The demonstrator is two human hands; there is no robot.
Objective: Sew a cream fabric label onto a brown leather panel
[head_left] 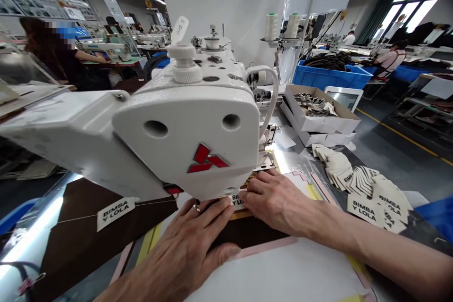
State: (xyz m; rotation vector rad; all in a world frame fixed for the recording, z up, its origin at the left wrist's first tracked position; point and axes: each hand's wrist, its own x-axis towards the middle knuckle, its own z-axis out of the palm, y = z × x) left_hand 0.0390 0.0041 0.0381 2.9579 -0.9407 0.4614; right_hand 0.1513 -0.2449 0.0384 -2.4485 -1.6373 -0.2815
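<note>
Closest looms the white sewing machine head point(191, 127), its end cover bearing a red three-diamond emblem point(207, 159). Just below its lower edge, between the two hands, lies a partly covered cream label point(238, 202) with black lettering, set on dark brown material point(253, 229). The left hand point(196, 233), a ring point(197, 207) on one finger, lies flat and palm down, fingers nearly together and thumb spread away, its fingertips at the label's left edge; it grips nothing visible. The right hand point(278, 198) arches over the other edge with bent fingers; its thumb is hidden, so whether it pinches anything cannot be told. Under the work spreads a white sheet point(283, 273) with pink and yellow strips. To the left, a "BIMBA Y LOLA" label point(115, 213) lies on a brown panel point(83, 250), thread running from both its sides. Right of the right hand, matching labels point(366, 191) fan out in an overlapping heap. Behind them stand an open cardboard box point(348, 122) of small pieces, a blue crate point(325, 78) and two thread cones point(271, 27). Farther off, one co-worker point(49, 59) sits at left, another point(393, 59) at right.
</note>
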